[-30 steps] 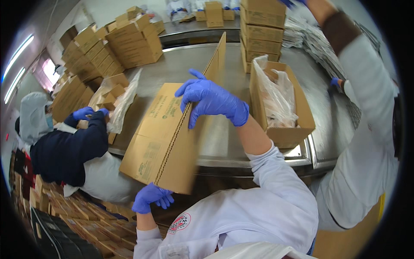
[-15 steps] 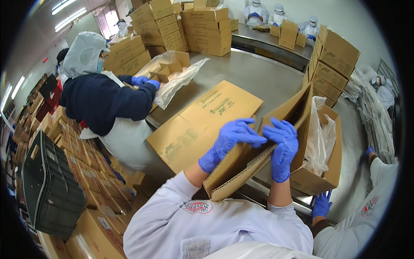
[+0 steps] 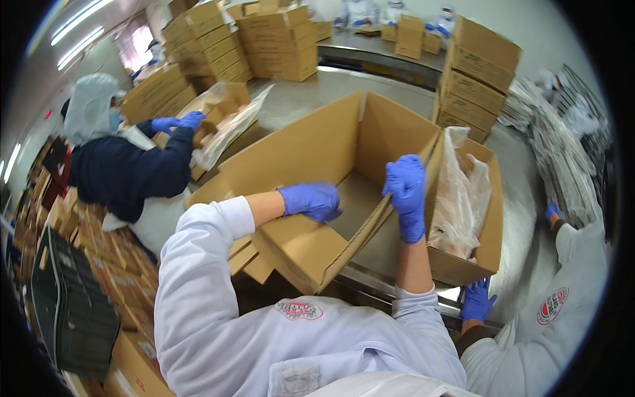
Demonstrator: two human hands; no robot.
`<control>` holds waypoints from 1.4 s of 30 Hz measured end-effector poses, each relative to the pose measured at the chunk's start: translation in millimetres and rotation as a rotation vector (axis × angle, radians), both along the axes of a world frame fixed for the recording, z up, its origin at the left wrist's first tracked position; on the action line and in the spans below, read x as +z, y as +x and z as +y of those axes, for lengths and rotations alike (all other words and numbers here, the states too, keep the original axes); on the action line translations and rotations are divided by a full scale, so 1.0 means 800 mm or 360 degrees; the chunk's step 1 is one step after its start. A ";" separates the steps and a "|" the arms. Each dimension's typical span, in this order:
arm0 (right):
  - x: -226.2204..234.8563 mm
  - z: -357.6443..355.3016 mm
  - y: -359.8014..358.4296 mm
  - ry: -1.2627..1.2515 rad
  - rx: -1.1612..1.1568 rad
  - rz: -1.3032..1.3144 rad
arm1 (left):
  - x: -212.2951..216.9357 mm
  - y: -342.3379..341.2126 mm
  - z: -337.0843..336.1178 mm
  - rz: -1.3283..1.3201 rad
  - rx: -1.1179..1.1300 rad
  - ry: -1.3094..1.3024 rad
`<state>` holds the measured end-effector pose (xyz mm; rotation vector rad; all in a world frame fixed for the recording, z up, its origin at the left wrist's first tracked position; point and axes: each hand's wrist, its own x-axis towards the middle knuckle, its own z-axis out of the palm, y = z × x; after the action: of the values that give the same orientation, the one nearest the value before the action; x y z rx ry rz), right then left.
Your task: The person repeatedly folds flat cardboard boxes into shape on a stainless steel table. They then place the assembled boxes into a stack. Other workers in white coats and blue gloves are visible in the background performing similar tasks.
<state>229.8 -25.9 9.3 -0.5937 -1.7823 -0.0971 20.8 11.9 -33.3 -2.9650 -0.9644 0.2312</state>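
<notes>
A brown cardboard carton (image 3: 297, 142) stands spread into a box shape on the steel table in front of me. My right hand (image 3: 405, 198), in a blue glove, is closed over the top edge of its right wall. Inside the carton, at the near left wall, is my left hand (image 3: 311, 201), also blue-gloved; its fingers are smeared by motion. Against the carton's right side stands another open carton (image 3: 486, 241), lined with a clear plastic bag (image 3: 456, 198) with pale pink contents.
At the left a co-worker (image 3: 126, 162) in a dark top handles a lined carton (image 3: 228, 99). Carton stacks (image 3: 479, 73) stand on the steel table (image 3: 291, 102). Another person's gloved hand (image 3: 477, 301) rests by the table edge at my right. A dark crate (image 3: 73, 304) stands lower left.
The folded carton has been spread into a box shape. My left hand has moved left and down into it; my right hand has closed over its wall. The view has shifted.
</notes>
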 end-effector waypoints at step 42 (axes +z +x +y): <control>-0.190 -0.055 -0.039 -0.1866 0.0462 0.1550 | 0.058 -0.083 -0.199 -0.1221 0.0602 0.0244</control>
<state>198.8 -69.6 -143.1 -0.9441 -0.7861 1.2944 -45.6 -147.2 12.8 -2.6975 -1.5004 -0.9961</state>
